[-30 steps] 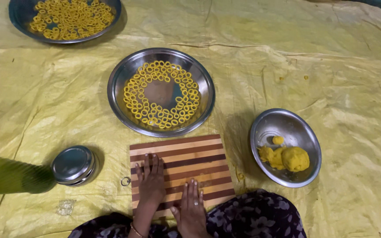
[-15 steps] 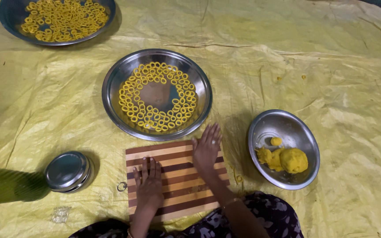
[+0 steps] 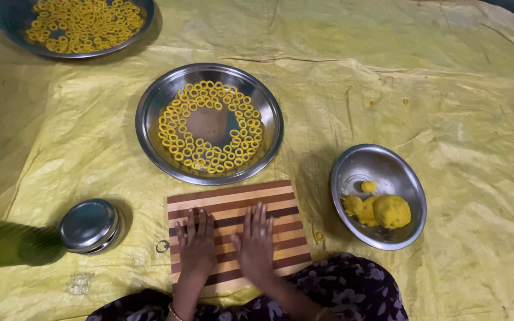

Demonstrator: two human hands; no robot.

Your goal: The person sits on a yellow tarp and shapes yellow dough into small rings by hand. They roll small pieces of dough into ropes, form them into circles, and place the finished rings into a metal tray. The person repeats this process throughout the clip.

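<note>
My left hand (image 3: pixel 197 245) and my right hand (image 3: pixel 254 242) lie flat, palms down and side by side, on a striped wooden board (image 3: pixel 233 199). Whatever is under the palms is hidden. Just beyond the board stands a round steel plate (image 3: pixel 151 108) lined with several small yellow dough rings (image 3: pixel 209 159) laid in a wide circle. To the right, a steel bowl (image 3: pixel 382 163) holds lumps of yellow dough (image 3: pixel 391 211).
A second steel plate (image 3: pixel 13 24) full of yellow rings sits at the far left. A small lidded steel container (image 3: pixel 89 224) stands left of the board. Everything rests on a crinkled yellow sheet (image 3: pixel 447 89). My patterned dark clothing (image 3: pixel 358 291) is at the near edge.
My right hand slid forward along the board, then came back beside the left hand. The left hand stayed on the board, shifting only slightly.
</note>
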